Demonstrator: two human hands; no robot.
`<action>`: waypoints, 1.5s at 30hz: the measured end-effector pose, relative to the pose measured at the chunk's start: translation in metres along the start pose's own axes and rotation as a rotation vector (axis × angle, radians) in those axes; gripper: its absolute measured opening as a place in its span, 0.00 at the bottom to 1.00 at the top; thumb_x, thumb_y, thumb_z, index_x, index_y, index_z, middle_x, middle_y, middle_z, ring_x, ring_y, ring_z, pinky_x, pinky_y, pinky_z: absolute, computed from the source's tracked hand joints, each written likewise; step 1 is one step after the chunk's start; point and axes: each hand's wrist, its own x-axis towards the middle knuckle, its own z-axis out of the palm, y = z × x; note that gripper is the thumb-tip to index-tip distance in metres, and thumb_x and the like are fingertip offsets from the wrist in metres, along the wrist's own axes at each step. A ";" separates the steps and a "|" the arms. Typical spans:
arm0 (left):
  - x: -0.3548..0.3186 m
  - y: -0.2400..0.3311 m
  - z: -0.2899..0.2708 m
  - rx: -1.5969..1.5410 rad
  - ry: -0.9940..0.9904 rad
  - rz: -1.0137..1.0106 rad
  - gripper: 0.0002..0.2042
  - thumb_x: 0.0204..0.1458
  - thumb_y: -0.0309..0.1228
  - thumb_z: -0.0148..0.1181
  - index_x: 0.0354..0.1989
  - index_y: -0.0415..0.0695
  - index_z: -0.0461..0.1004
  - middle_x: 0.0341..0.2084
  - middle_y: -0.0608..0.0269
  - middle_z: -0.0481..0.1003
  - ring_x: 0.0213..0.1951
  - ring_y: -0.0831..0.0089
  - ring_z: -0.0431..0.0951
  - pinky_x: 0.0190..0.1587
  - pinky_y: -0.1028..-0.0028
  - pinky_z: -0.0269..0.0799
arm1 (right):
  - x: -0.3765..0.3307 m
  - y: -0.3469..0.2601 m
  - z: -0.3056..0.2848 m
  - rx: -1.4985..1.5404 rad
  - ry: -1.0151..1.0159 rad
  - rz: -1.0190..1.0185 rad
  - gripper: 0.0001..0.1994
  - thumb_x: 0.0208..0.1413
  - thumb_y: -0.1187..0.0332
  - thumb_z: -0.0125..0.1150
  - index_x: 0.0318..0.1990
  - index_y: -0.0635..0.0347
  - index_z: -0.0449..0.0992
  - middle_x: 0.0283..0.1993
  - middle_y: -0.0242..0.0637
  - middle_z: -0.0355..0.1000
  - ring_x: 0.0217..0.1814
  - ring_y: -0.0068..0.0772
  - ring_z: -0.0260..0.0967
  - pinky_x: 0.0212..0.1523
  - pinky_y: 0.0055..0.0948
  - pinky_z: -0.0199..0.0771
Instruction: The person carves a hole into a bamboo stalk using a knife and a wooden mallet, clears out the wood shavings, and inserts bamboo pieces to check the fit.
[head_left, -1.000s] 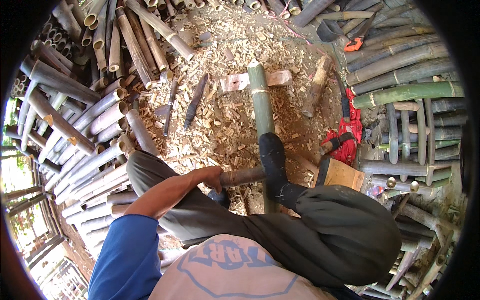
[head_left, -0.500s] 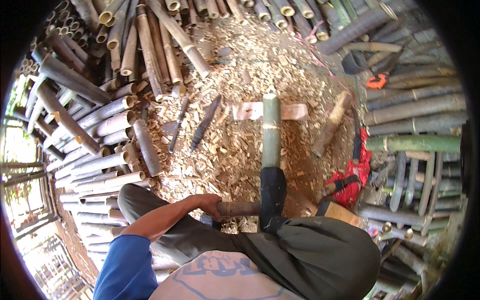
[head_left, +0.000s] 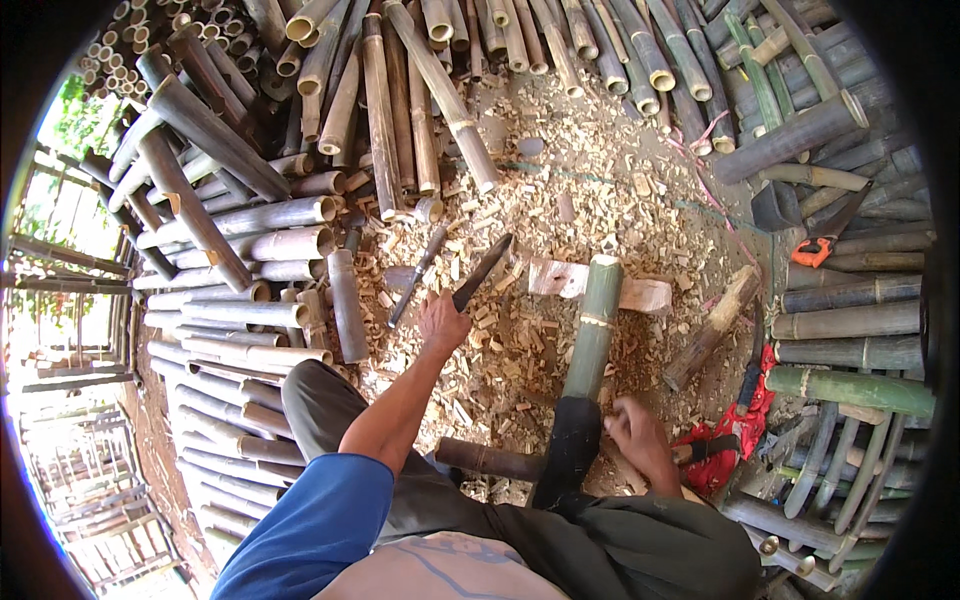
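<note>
My left hand (head_left: 443, 322) is wrapped round the handle of a dark knife (head_left: 484, 272), its blade pointing away from me over the chips. A slim, long-handled tool (head_left: 419, 275) lies just left of it. My right hand (head_left: 640, 440) hovers by my right knee, fingers curled, nothing visible in them. Between the hands, a green bamboo section (head_left: 594, 325) points away from me, its near end meeting a black boot-like shape (head_left: 568, 445). Left of that shape lies a short brown bamboo piece (head_left: 490, 460). The green section's far part rests by a pale flat wooden piece (head_left: 557, 278).
Wood chips (head_left: 480, 375) cover the ground. Bamboo tubes (head_left: 270, 245) are stacked at the left and far side, more poles (head_left: 850, 320) at the right. An orange-handled saw (head_left: 815, 250) lies at the far right. A rough log (head_left: 712, 328) and red cloth (head_left: 755, 395) are nearer.
My left hand has left the short brown bamboo piece and moved forward onto the knife. My right hand has come into view beside the black shape. The whole view has shifted.
</note>
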 end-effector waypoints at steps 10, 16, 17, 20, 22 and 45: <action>-0.148 0.136 -0.048 -0.554 -0.193 0.704 0.29 0.51 0.30 0.67 0.62 0.34 0.69 0.52 0.43 0.76 0.57 0.52 0.75 0.61 0.55 0.72 | 0.105 -0.062 0.016 0.972 0.285 -0.397 0.24 0.64 0.62 0.62 0.63 0.66 0.70 0.47 0.40 0.79 0.49 0.31 0.77 0.51 0.33 0.78; -0.119 0.090 -0.099 -0.455 -0.547 0.739 0.29 0.53 0.35 0.69 0.64 0.40 0.70 0.57 0.45 0.74 0.63 0.48 0.71 0.67 0.54 0.67 | 0.121 0.016 0.016 0.089 0.942 -0.220 0.34 0.62 0.70 0.59 0.75 0.65 0.56 0.59 0.61 0.69 0.61 0.59 0.70 0.61 0.46 0.68; -0.104 0.082 -0.115 -0.325 -0.500 0.783 0.28 0.55 0.36 0.69 0.63 0.42 0.71 0.58 0.48 0.74 0.62 0.51 0.72 0.68 0.56 0.67 | 0.116 0.011 0.015 -0.028 0.910 -0.180 0.35 0.62 0.72 0.57 0.77 0.62 0.52 0.60 0.61 0.67 0.60 0.59 0.69 0.59 0.47 0.69; -0.025 0.074 -0.135 -0.259 -0.362 0.634 0.28 0.53 0.32 0.64 0.65 0.43 0.72 0.56 0.43 0.76 0.59 0.52 0.76 0.70 0.58 0.64 | 0.121 0.044 0.016 -0.421 0.653 -0.007 0.41 0.58 0.79 0.53 0.79 0.62 0.43 0.63 0.61 0.63 0.58 0.65 0.66 0.62 0.57 0.63; 0.053 0.077 -0.173 0.146 -0.302 0.377 0.24 0.54 0.34 0.66 0.61 0.45 0.76 0.46 0.44 0.80 0.51 0.55 0.80 0.59 0.57 0.73 | 0.129 0.065 0.023 -0.538 0.658 -0.058 0.43 0.57 0.78 0.53 0.79 0.61 0.42 0.64 0.61 0.62 0.61 0.66 0.64 0.65 0.62 0.58; 0.085 0.042 -0.097 -1.344 0.089 -0.054 0.14 0.43 0.35 0.64 0.33 0.36 0.77 0.23 0.55 0.76 0.19 0.71 0.74 0.17 0.69 0.75 | 0.127 0.043 0.008 -0.523 0.588 0.042 0.47 0.59 0.66 0.63 0.80 0.58 0.39 0.71 0.57 0.59 0.69 0.66 0.61 0.71 0.64 0.55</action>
